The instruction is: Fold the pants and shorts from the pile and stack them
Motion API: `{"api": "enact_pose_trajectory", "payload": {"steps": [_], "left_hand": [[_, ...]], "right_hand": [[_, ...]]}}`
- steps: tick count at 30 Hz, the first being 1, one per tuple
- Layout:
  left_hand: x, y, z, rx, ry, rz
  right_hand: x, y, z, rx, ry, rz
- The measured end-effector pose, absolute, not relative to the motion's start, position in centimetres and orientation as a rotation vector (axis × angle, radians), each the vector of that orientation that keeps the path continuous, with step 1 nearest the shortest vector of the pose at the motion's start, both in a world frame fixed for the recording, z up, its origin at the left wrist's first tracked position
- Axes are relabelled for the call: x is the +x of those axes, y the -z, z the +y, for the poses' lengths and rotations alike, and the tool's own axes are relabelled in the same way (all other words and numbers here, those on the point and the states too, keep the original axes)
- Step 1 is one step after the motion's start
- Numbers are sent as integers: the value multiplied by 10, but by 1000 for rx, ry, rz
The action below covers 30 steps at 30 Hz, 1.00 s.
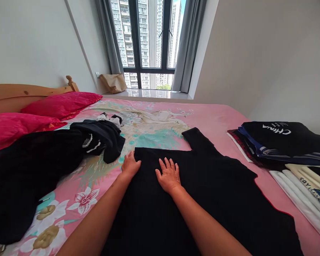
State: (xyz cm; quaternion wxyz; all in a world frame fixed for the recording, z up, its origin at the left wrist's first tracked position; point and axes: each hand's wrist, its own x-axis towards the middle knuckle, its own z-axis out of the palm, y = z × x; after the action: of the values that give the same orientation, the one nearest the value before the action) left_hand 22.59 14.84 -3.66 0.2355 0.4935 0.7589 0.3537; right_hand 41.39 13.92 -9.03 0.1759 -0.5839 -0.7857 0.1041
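A black T-shirt (216, 192) lies spread on the bed in front of me, one sleeve pointing away and its red-edged neckline toward the right. At the shirt's far left corner rests my left hand (130, 165), thumb on the cloth and apart from the fingers, which lie along the edge. My right hand (169, 176) is pressed flat on the middle of the shirt with its fingers spread. The near part of the shirt runs under my forearms and out of the picture.
Dark rumpled clothes (56, 156) lie to the left, near pink pillows (61, 105) and a wooden headboard (29, 92). Folded dark clothes (280, 142) and folded light clothes (301, 195) are stacked at right. A paper bag (113, 83) sits by the window.
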Motion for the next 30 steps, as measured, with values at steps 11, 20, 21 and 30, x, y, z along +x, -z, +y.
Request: {"api": "enact_pose_trajectory", "payload": {"steps": [11, 20, 21, 30], "left_hand": [[276, 72, 160, 2073, -461, 1823], [258, 81, 203, 1916, -370, 2132], [259, 81, 206, 1900, -377, 2161], [258, 80, 197, 1964, -459, 2312]], "right_hand": [[448, 72, 172, -1433, -448, -2650], [573, 88, 257, -1937, -218, -2403], [574, 89, 258, -1959, -191, -2377], [577, 83, 201, -1535, -166, -2524]]}}
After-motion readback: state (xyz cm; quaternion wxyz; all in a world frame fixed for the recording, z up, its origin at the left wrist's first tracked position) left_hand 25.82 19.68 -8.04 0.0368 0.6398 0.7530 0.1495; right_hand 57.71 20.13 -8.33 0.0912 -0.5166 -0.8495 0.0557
